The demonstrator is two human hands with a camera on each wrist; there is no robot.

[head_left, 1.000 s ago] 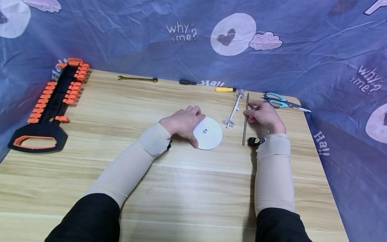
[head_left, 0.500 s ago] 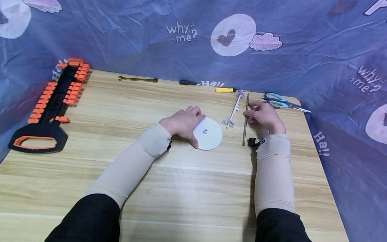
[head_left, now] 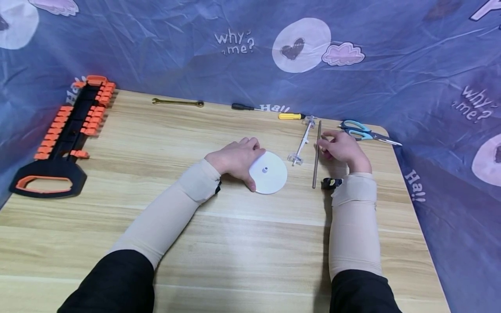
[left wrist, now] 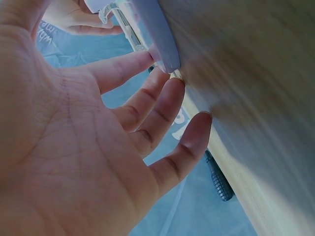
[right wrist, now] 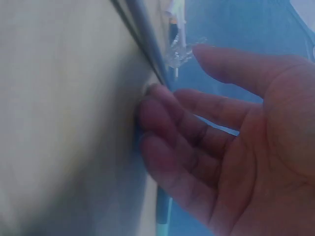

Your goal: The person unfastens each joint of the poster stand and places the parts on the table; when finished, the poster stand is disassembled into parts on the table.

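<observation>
A white round disc (head_left: 270,178) with a small stub at its centre lies on the table in the head view. My left hand (head_left: 237,161) grips its left edge, thumb at the near side and fingers at the far side. In the left wrist view the disc (left wrist: 160,34) shows edge-on at the fingertips, and the thumb's tip is out of sight. A thin metal rod (head_left: 316,161) lies to the right of the disc. Just right of the rod is my right hand (head_left: 342,148), fingers loosely bent. The right wrist view shows its thumb apart from the rod (right wrist: 147,37).
Left of the rod lies a white bar with clear end pieces (head_left: 304,141). Behind are a yellow-handled screwdriver (head_left: 290,116), a black-handled screwdriver (head_left: 242,106) and a wrench (head_left: 178,102). Scissors (head_left: 364,134) lie right, a black-and-orange rack (head_left: 74,130) far left.
The fingertips of my right hand have come off the rod and sit slightly to its right. The rod has shifted a touch left. My left hand and the disc look unmoved.
</observation>
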